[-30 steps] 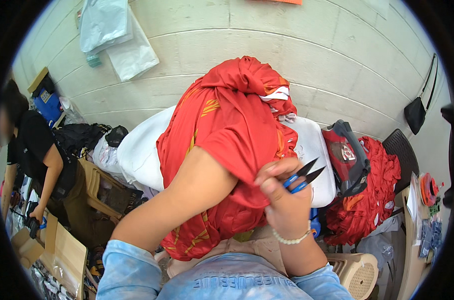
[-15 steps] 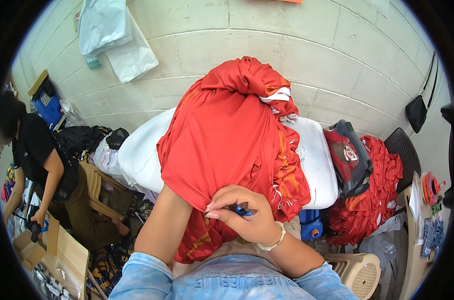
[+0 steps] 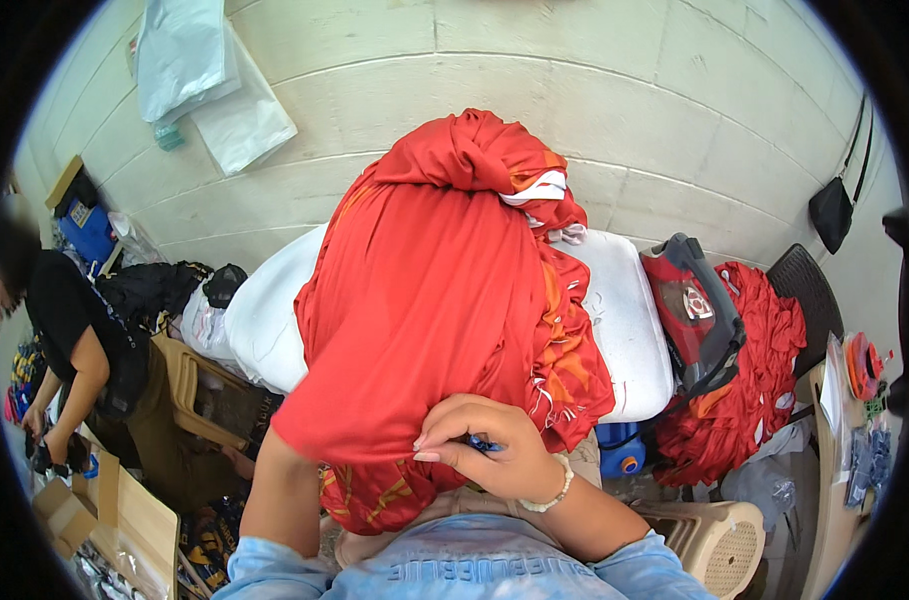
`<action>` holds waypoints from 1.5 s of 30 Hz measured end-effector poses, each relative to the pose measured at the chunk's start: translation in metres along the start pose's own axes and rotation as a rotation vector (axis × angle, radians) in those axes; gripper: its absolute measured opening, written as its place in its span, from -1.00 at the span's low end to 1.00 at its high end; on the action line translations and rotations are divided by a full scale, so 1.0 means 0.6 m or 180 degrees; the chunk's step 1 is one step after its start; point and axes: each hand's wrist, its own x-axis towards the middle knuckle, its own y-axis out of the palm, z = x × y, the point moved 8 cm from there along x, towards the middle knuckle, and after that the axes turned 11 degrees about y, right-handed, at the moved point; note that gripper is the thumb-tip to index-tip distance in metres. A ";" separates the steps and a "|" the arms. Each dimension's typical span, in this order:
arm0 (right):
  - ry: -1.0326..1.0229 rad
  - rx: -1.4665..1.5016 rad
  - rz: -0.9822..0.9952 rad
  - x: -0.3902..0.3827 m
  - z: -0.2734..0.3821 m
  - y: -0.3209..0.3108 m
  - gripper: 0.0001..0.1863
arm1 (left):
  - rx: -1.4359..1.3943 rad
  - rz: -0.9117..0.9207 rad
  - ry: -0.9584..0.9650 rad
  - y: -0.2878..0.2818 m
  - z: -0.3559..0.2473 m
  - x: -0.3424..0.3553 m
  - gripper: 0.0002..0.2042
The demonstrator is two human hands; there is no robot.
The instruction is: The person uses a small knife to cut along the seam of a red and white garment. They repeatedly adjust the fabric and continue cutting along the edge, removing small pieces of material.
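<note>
A large heap of shiny red cloth [image 3: 414, 290] with orange and white parts lies over a white padded surface [image 3: 624, 320]. My left forearm [image 3: 277, 495] runs up under its near left edge; the cloth covers my left hand, so its fingers are hidden. My right hand [image 3: 494, 445] is closed at the near edge of the cloth, thumb and forefinger pinching the hem. A small blue object [image 3: 482, 443] is tucked in the same palm, mostly covered by the fingers; its kind does not show. Loose threads [image 3: 559, 410] hang along the cloth's right side.
A grey and red bag [image 3: 689, 305] stands at the right beside another red cloth pile [image 3: 744, 400]. A beige plastic stool [image 3: 719, 550] is near my right elbow. On the left, a person in black [image 3: 84, 340] bends over a cardboard box [image 3: 124, 520]. A block wall rises behind.
My left forearm has moved left under the cloth, drawing its near edge out to the left. My right hand keeps its pinch on the hem. The view has shifted slightly.
</note>
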 end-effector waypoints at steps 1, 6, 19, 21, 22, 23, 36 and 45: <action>0.0015 -0.0022 -0.0023 -0.002 -0.002 -0.004 -0.88 | 0.0205 0.0334 0.0067 -0.005 -0.016 -0.037 -0.37; 0.0377 0.0134 -0.0229 -0.016 -0.018 -0.033 -0.87 | -0.0123 0.0130 0.0018 -0.136 -0.070 -0.155 -0.61; 0.0137 0.0300 -0.0977 -0.009 0.017 -0.052 -0.75 | 0.0470 -0.1645 0.0109 -0.119 -0.111 -0.097 -0.62; 0.0264 0.0037 -0.0678 0.002 0.025 -0.033 -0.72 | -0.0391 -0.0630 0.0168 -0.019 -0.115 -0.038 -0.55; 0.0239 -0.0052 -0.0563 0.007 0.031 -0.025 -0.71 | -0.0833 -0.0173 0.0195 0.025 -0.123 -0.020 -0.55; 0.0225 -0.0002 -0.0722 0.013 0.030 -0.023 -0.68 | -0.0817 0.0146 0.0311 0.057 -0.136 -0.007 -0.56; 0.0930 0.1076 -0.0519 0.089 0.019 -0.053 -0.78 | 0.1678 -0.0708 -0.0021 0.013 -0.101 -0.006 -0.73; 0.1424 0.1907 -0.0118 0.133 0.019 -0.091 -0.76 | -0.3244 -0.1003 -0.0035 0.028 -0.069 0.060 -0.69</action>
